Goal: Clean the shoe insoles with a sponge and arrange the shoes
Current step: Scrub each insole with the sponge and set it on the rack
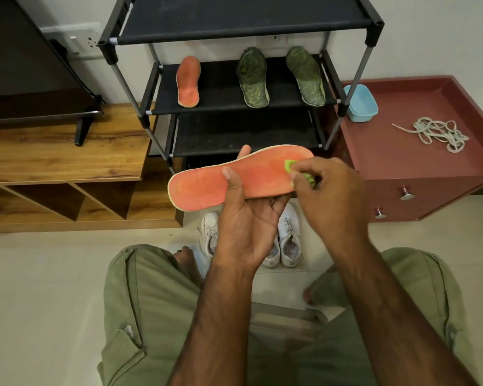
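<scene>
A white wall [430, 37] runs across the back, with a switch and socket plate [76, 37] at left. The floor [39, 288] is pale tile, evenly lit. A black metal-framed rack [243, 32] with dark fabric shelves stands against the wall. To its left is a low wooden cabinet [67, 151] with open compartments, carrying what looks like a dark television [25, 65] on legs. To the right sits a reddish-brown drawer unit [430, 174] with metal knobs.

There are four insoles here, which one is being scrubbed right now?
The orange insole held in the left hand, with the right hand pressing a green sponge on it. The other orange one and both green ones rest on the rack.
</scene>
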Available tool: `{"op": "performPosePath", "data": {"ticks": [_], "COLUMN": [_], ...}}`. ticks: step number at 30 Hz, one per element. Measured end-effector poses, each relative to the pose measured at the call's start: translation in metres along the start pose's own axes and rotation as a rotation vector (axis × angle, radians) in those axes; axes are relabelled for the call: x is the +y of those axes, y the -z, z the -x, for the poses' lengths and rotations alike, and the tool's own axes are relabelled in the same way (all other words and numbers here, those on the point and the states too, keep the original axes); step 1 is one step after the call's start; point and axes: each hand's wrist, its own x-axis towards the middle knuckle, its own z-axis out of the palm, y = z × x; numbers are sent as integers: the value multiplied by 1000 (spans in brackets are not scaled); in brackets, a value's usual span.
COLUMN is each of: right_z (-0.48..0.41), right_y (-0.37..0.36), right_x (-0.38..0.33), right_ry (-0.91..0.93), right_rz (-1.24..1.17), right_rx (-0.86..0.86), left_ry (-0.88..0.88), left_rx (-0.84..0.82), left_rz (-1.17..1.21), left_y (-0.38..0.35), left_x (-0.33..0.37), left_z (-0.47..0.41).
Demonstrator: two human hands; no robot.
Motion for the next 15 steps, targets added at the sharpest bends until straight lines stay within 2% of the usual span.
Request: {"op": "performPosePath", "data": {"ticks": [3,9,12,15], "right_z": [-6,4,13,25], "right_y": [2,0,-5,-9], "right_x": [9,-6,-13,-17], "right_ry": [-77,-103,-81,-13], "right_rz": [-74,-351,-358,-248], "right_rx": [16,-23,-52,-75], "left_ry": [-81,-59,-45,3], "left_rx": [-45,-5,-4,8], "left_rz": [-8,-32,-41,-53], "left_y": [7,5,2,3], "left_x": [-4,-3,-8,-12], "left_z": [-6,-7,-5,-5]}}
